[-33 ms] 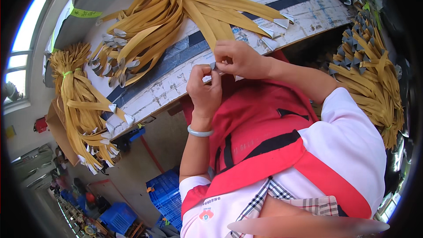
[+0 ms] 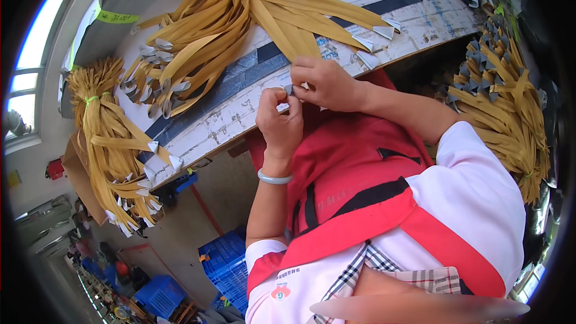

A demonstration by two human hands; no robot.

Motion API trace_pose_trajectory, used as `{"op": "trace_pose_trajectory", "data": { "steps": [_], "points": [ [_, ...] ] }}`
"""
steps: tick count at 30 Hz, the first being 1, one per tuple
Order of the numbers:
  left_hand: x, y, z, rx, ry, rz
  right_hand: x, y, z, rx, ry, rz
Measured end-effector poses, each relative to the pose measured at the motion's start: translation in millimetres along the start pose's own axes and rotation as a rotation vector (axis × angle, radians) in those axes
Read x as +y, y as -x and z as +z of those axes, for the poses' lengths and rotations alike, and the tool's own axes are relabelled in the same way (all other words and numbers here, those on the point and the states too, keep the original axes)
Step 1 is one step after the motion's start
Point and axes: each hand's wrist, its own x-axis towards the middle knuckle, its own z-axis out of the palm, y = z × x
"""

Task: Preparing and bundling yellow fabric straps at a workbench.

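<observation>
**Fingertip pinch on a small grey piece (image 2: 289, 90), near edge of the surface (image 2: 396, 45)**

Head view. Your left hand (image 2: 279, 123) is closed to a thumb-and-finger pinch on the grey piece; your right hand (image 2: 327, 84), fingers curled, pinches it from the other side. Two-sided hold probably steadies so small a thing. Its exact shape: hidden by your fingers.

A yellow strap (image 2: 288, 36) runs from the loose heap (image 2: 222, 30) down to your right hand; whether it joins the grey piece, can't tell. Heap lies across the surface, likely so single straps pull toward you easily. Pale tips (image 2: 366, 42) sit by the near edge, seemingly for reach.

Left bundle (image 2: 96, 87), bound with a green tie (image 2: 91, 101), hangs over the edge, perhaps to save working room. Right bundle (image 2: 504, 114), grey ends upward, is gathered beside you, apart from the heap.
</observation>
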Motion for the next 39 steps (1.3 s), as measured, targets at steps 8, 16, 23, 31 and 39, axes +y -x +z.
{"op": "trace_pose_trajectory", "data": {
  "steps": [8,16,23,31,39],
  "points": [
    [5,-25,-31,-0.206,0.620,-0.346,8,4,5,0.071,-0.641,0.110],
    [8,-10,-19,-0.251,0.183,-0.005,-7,15,-9,-0.028,-0.634,0.468],
    [-29,-67,-132,0.531,0.299,-0.241,27,3,-48,0.002,-0.547,0.516],
    [-50,1,-82,0.074,0.319,-0.405,20,47,-40,-0.485,0.172,0.048],
    [-7,12,7,-0.220,0.443,-0.204,20,16,-45,-0.546,-0.163,0.142]
  ]
}}
